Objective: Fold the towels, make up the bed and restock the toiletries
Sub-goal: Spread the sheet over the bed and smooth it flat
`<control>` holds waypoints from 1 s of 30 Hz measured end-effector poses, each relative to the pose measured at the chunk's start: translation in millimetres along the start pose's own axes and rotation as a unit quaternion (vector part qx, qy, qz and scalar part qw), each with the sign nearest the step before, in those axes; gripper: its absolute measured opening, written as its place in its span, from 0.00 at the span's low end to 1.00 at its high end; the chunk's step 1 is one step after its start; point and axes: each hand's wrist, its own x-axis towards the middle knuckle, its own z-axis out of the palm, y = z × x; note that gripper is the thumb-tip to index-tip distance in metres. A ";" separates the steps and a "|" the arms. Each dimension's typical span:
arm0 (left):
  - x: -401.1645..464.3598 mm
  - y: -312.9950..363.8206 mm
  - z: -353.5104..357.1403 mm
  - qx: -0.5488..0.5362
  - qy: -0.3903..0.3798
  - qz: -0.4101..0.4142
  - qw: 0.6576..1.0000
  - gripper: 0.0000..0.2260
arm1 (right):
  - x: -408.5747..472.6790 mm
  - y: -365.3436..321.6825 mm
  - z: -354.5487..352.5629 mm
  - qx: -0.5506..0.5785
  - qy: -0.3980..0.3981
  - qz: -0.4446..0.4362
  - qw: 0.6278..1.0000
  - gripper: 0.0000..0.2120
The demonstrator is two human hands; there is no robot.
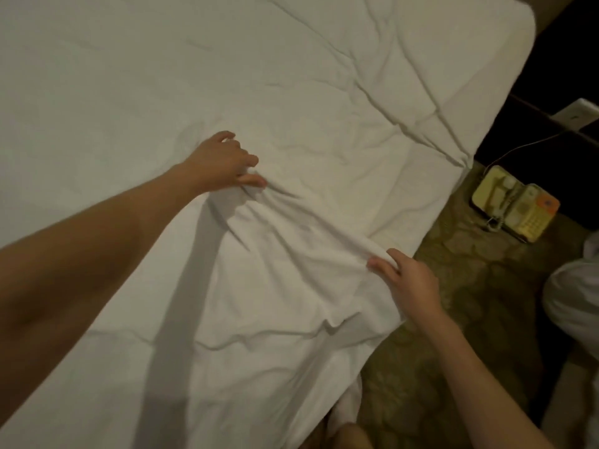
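— Where the white sheet (291, 92) covers the bed, what grips it?
— Left hand (223, 163) bunches a fold mid-bed; right hand (408, 280) pinches the edge; telephone (515, 205) sits on patterned carpet (453, 319).

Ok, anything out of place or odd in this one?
Yes: a phone sits on the carpet beside the bed, an odd place for it. The sheet is creased, bunched between the left hand and right hand.

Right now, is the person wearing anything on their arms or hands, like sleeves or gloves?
No. Both arms are bare as far up as the picture shows. The left hand and right hand have no gloves, and no rings, watch or bracelet can be seen.
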 end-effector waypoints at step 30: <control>-457.0 92.1 9.4 -0.266 0.069 -0.240 0.931 0.11 | -343.1 -104.5 185.2 -0.022 0.073 -0.336 0.939 0.06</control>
